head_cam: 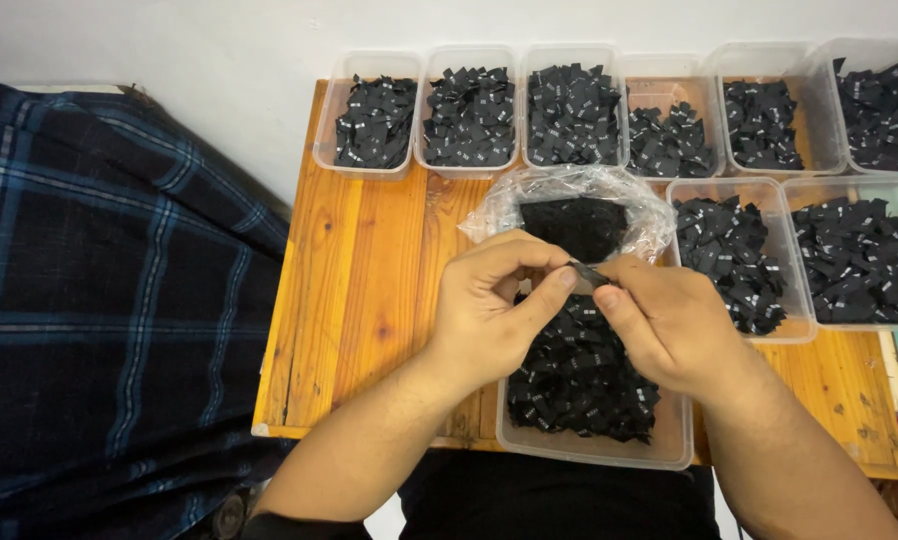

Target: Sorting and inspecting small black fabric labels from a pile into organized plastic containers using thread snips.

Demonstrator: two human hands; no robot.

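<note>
My left hand [494, 305] and my right hand [664, 320] meet above a clear plastic tub [609, 452] full of small black fabric labels. Both pinch one small black label [587, 274] between thumb and fingertips, held just over the tub. Right behind my hands lies a crumpled clear plastic bag [579, 205] with a dark heap of labels inside it.
A wooden table [369, 290] holds a back row of several clear tubs [469, 115] of black labels, plus two more tubs [734, 260] at the right. A dark blue plaid cloth [109, 300] lies to the left of the table. A white wall is behind.
</note>
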